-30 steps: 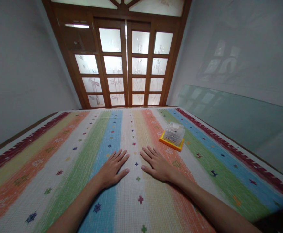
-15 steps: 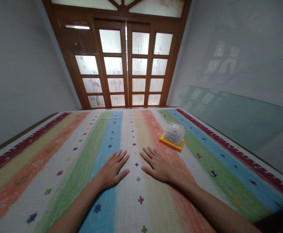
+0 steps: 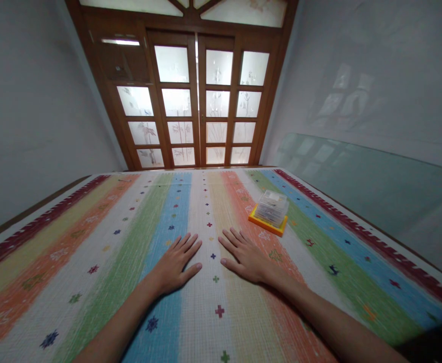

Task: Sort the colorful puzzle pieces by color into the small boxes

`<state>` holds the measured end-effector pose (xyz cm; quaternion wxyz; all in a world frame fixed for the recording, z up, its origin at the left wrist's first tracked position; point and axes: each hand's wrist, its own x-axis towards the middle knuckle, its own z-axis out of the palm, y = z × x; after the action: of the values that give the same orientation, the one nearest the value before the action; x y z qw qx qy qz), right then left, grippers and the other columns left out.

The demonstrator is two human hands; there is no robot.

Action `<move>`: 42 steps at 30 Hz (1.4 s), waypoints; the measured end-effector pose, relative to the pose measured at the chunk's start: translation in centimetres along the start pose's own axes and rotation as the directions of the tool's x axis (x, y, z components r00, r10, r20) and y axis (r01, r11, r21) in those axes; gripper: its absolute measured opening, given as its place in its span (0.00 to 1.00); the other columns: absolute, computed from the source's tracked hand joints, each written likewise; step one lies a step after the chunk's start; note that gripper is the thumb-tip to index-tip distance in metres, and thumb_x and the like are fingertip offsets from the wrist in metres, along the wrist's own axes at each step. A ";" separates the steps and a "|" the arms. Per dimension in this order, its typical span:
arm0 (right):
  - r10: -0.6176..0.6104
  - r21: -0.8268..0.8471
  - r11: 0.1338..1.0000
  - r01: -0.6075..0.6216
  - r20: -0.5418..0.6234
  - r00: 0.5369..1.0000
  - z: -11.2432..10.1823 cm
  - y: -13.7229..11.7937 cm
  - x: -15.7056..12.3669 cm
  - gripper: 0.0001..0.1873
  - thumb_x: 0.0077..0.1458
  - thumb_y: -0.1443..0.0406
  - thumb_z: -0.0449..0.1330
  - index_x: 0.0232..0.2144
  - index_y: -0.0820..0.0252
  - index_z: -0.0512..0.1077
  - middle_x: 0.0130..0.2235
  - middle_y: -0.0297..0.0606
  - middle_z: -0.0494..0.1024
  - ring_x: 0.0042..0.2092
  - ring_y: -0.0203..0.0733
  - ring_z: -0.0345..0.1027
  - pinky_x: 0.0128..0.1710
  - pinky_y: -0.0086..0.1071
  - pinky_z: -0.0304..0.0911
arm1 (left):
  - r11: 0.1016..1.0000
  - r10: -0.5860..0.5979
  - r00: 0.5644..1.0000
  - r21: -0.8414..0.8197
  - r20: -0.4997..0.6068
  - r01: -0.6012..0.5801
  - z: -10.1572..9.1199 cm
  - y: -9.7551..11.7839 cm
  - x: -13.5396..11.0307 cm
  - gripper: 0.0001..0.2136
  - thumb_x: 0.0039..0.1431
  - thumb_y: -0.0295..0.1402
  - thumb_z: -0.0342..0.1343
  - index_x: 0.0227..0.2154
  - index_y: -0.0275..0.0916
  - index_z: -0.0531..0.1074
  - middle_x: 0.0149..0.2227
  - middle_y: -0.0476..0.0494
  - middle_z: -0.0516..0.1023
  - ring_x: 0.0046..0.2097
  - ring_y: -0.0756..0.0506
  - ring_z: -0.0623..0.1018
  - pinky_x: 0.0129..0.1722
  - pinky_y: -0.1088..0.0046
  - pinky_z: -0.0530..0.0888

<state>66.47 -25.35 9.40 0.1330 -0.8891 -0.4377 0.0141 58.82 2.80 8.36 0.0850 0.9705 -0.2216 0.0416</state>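
My left hand (image 3: pixel 175 264) lies flat, palm down, on a striped, patterned cloth (image 3: pixel 206 312), its fingers spread and pointing forward. Opposite it, my right hand (image 3: pixel 243 257) rests the same way, with a narrow strip of cloth between the two thumbs. Neither hand holds anything. Beyond the right hand and to its right sits a clear plastic case (image 3: pixel 272 207) on a yellow-orange tray (image 3: pixel 266 227). A gap separates the right fingertips from that tray. What is inside the case is too small to make out.
The cloth covers a wide flat surface reaching to wooden doors (image 3: pixel 198 101) with frosted panes. Along the right side a greenish glass panel (image 3: pixel 365 186) leans by the grey wall (image 3: pixel 406 75). Another wall (image 3: pixel 35 101) bounds the left.
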 end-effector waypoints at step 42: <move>0.023 -0.001 1.000 -0.023 0.029 0.999 0.0 0.0 -0.1 0.39 0.68 0.43 0.45 0.71 0.58 0.54 0.73 0.47 0.47 0.74 0.56 0.35 0.71 0.56 0.38 | 0.999 0.026 0.998 -0.020 -0.060 -0.027 0.8 -0.6 -0.1 0.31 0.71 0.53 0.43 0.72 0.49 0.48 0.72 0.42 0.51 0.73 0.35 0.53 0.70 0.46 0.54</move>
<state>66.43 -25.40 9.43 0.1263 -0.8938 -0.4294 0.0282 59.05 3.19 7.52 0.1013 0.9649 -0.2323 0.0692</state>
